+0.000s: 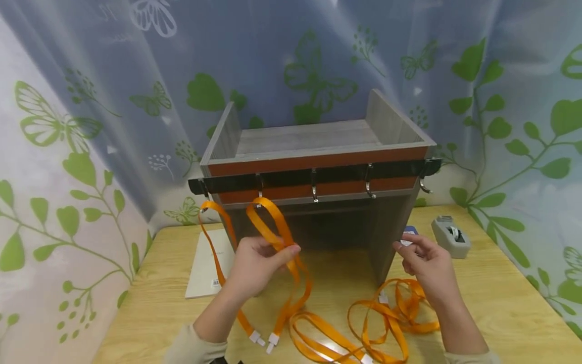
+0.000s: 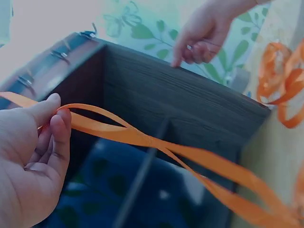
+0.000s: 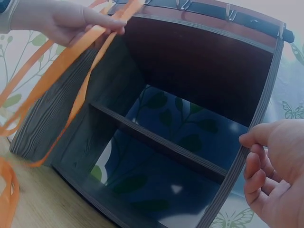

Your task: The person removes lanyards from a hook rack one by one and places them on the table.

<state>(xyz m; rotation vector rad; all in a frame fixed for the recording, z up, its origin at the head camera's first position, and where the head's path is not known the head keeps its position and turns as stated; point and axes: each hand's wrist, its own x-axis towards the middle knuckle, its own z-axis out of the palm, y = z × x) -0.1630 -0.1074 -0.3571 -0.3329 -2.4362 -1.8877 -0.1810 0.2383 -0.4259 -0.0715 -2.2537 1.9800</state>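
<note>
My left hand (image 1: 259,265) pinches an orange lanyard (image 1: 284,226) between thumb and fingers, just below the loop at its top. That loop is at the second hook from the left on the black hook rail (image 1: 291,179). Another orange lanyard (image 1: 216,255) hangs from the leftmost hook. White clips (image 1: 273,342) sit at the lower ends of these straps. My right hand (image 1: 429,268) has loosely bent fingers, with one fingertip at the front edge of the grey wooden shelf's right side panel (image 3: 266,107). No lanyard is in it.
Several more orange lanyards (image 1: 395,323) lie loosely coiled on the wooden table (image 1: 141,308) in front of the shelf. A grey tape dispenser (image 1: 450,237) stands at the right, near a small blue-and-white item (image 1: 410,230). Left of the shelf lies a pale notebook (image 1: 206,268). Printed curtains surround the table.
</note>
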